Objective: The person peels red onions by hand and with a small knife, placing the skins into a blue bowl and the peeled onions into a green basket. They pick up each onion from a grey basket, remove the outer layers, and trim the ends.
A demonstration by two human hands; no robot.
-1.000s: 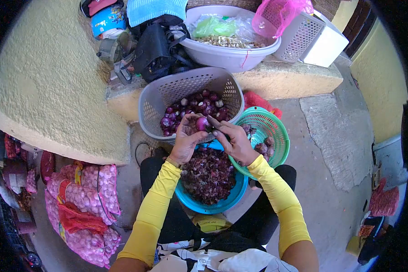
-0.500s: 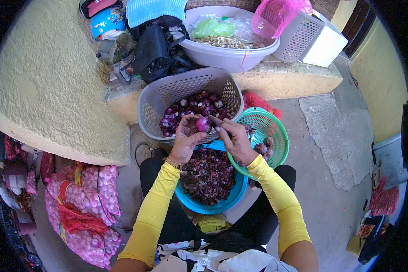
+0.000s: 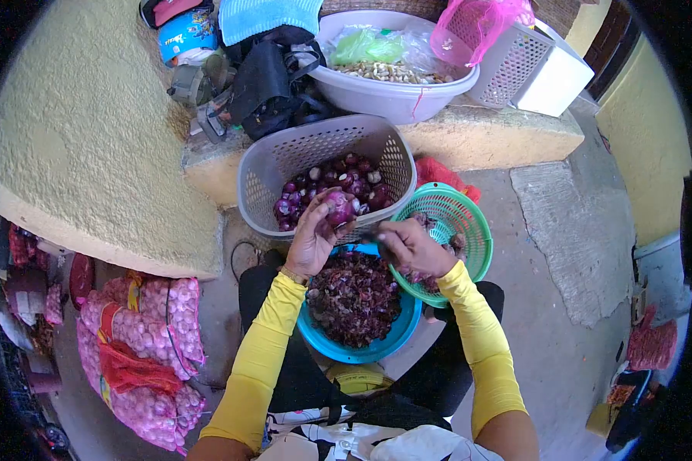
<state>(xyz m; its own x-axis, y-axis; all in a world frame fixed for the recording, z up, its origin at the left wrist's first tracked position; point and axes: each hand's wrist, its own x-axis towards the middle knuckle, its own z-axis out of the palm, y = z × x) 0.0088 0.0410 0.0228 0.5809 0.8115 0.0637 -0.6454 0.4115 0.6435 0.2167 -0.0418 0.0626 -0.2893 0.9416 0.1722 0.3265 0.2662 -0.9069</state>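
Observation:
My left hand [image 3: 313, 234] is closed around a shiny purple onion [image 3: 340, 209], held over the near edge of the grey basket [image 3: 247, 184]. Other peeled onions [image 3: 350, 178] lie inside that basket. Lower and to the right, my right hand [image 3: 417, 250] grips a small knife [image 3: 371, 237], its dark blade blurred and pointing left, apart from the onion. Under both hands sits a blue basin [image 3: 413, 319] full of dark onion skins [image 3: 354, 300]. A green basket [image 3: 480, 223] with several unpeeled onions [image 3: 457, 244] stands beside the right hand and is partly covered by it.
Pink net sacks of garlic [image 3: 146, 323] lie at the left. On the ledge behind are a black bag [image 3: 261, 88], a large pale tub [image 3: 407, 100] and a white perforated crate [image 3: 507, 65]. A red net [image 3: 442, 177] lies behind the green basket.
My right hand has moved away from the onion, down and to the right, taking the knife with it. The left hand still holds the onion, now slightly higher and turned.

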